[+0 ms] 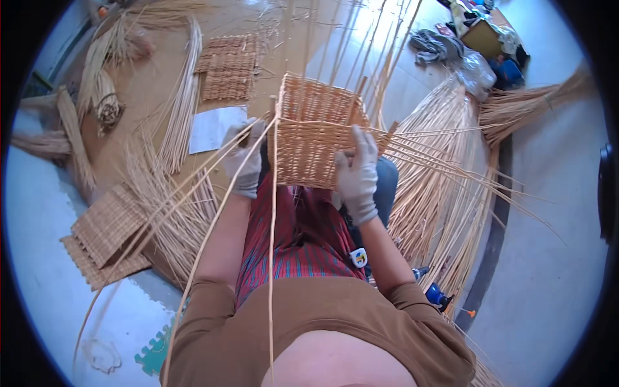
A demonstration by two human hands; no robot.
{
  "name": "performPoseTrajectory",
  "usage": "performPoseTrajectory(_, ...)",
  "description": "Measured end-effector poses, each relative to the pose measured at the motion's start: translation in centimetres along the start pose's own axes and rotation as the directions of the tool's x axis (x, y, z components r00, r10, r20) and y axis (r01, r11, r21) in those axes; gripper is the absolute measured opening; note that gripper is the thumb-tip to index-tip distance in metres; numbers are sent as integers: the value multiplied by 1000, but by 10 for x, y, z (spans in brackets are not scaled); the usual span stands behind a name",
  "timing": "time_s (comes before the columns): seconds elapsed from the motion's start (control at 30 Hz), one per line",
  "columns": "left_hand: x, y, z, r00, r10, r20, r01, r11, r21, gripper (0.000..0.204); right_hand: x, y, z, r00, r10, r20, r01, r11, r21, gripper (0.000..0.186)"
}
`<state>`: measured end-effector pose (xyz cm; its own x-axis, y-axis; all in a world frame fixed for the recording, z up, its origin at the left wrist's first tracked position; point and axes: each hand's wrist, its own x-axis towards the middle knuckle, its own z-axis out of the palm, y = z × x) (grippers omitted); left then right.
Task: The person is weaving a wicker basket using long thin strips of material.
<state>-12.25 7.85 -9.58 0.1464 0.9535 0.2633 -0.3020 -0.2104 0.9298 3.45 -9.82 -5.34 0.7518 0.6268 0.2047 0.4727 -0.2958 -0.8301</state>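
Note:
A partly woven wicker basket (308, 151) is held above my lap, with long upright stakes rising from its far side. My left hand (242, 161), in a pale work glove, is closed at the basket's left corner around loose wicker strands (222, 151). These strands trail down toward the lower left, and one long strand (272, 258) hangs straight down over my lap. My right hand (358, 177), gloved too, grips the basket's right side, with the thumb against the woven near face. More loose strands (445, 155) stick out to the right of it.
Large bundles of wicker rods (429, 174) lie on the right. Woven panels (229, 68) rest on the floor ahead, others (111, 226) at the left. More rods (177, 122) and a white sheet (216, 128) lie nearby. Clothes and bags (477, 48) are heaped at the far right.

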Motion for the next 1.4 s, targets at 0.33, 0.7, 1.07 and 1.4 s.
performPoseTrajectory(0.33, 42, 3, -49, 767, -273, 581, 297, 953, 56, 41, -44, -95, 63, 642, -649, 408, 714, 700, -11, 17)
performPoseTrajectory(0.7, 67, -29, -7, 721, -221, 657, 123, 974, 192, 34, 17, 35, -20, 894, 449, -14, -294, 608, 737, 16)
performPoseTrajectory(1.07, 24, -70, 21, 954, -105, 280, 151, 977, -149, 34, 150, -92, 62, 915, -402, -23, 402, 908, 120, 57)
performPoseTrajectory(1.4, 2, -44, 22, 995, -63, 82, 61, 998, 33, 25, -3, 46, 16, 993, 22, 113, -65, 919, 389, 23)
